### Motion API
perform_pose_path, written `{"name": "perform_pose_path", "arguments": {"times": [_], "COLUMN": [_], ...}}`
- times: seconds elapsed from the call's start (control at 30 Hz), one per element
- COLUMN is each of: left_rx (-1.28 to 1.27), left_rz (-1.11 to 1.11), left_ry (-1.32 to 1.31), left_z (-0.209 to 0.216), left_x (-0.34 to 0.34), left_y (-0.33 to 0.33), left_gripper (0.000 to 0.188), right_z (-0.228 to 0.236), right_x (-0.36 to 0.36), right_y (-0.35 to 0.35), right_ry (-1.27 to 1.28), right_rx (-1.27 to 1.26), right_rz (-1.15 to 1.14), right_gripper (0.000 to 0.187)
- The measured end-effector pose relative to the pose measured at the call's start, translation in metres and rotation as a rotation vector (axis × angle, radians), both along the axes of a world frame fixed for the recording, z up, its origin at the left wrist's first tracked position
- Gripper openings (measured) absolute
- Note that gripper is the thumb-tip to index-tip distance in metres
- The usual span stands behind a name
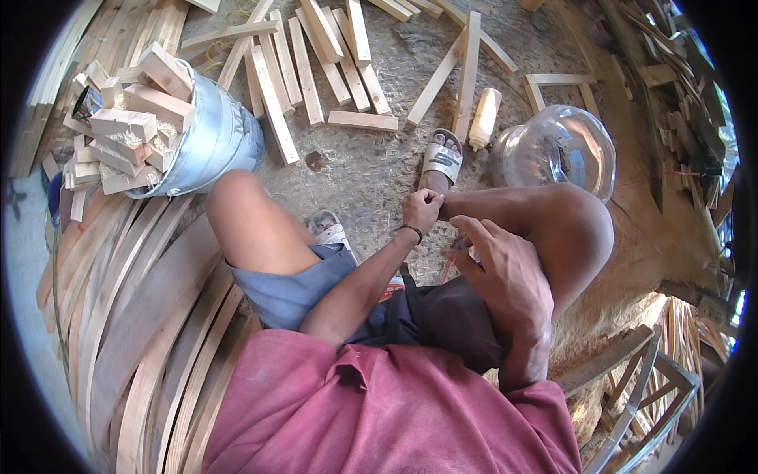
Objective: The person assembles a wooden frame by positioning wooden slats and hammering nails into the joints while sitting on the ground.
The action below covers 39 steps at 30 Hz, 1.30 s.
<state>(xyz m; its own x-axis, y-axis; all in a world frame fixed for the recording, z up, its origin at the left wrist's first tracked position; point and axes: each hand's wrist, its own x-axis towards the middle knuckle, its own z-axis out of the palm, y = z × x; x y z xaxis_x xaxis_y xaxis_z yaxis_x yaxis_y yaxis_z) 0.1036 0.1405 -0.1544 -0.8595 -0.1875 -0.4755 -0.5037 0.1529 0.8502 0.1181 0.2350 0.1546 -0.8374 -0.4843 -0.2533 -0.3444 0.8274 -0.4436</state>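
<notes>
My left hand (424, 210), with a dark band at its wrist, is closed at my right lower leg, just above the white sandal (443, 160). Its fingers are curled, and whatever they may hold is hidden. Over my right thigh hovers my right hand (509, 265), its fingers apart and nothing in them. A cream-coloured squeeze bottle (485, 118) lies on the ground beyond the sandal. To its right sits a clear round container (583, 150), close to my right knee.
At the left stands a metal bucket (225, 138) packed with wood offcuts (162, 107). Several cut wooden strips (272, 107) lie ahead. Long planks (150, 332) spread along my left side. A joined wooden frame piece (560, 79) lies far right; a metal frame (671, 371) stands near right.
</notes>
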Motion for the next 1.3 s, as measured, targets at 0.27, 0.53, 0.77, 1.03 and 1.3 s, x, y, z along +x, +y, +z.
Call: {"name": "perform_pose_path", "arguments": {"times": [0.27, 0.53, 0.77, 1.03, 1.3], "left_rx": [0.421, -0.1, -0.023, 0.146, -0.075], "left_rz": [-0.041, 0.065, -0.038, -0.177, -0.035], "left_ry": [-0.003, -0.007, -0.007, 0.012, 0.063], "left_z": [0.022, -0.015, -0.001, 0.034, -0.006], "left_x": [-0.004, -0.001, -0.001, -0.002, -0.009], "left_y": [-0.009, -0.002, -0.005, -0.011, -0.008], "left_gripper": [0.022, 0.024, 0.023, 0.024, 0.025], "right_z": [0.003, 0.002, 0.003, 0.004, 0.004], "right_x": [-0.002, -0.005, -0.005, -0.006, -0.004], "right_y": [-0.008, -0.011, -0.013, -0.017, -0.017], "right_ry": [-0.049, -0.037, -0.083, -0.08, -0.033], "right_rx": [-0.035, -0.04, 0.026, -0.02, -0.073], "right_rz": [0.037, 0.053, 0.019, 0.066, 0.078], "right_gripper": [0.035, 0.034, 0.034, 0.033, 0.034]}}
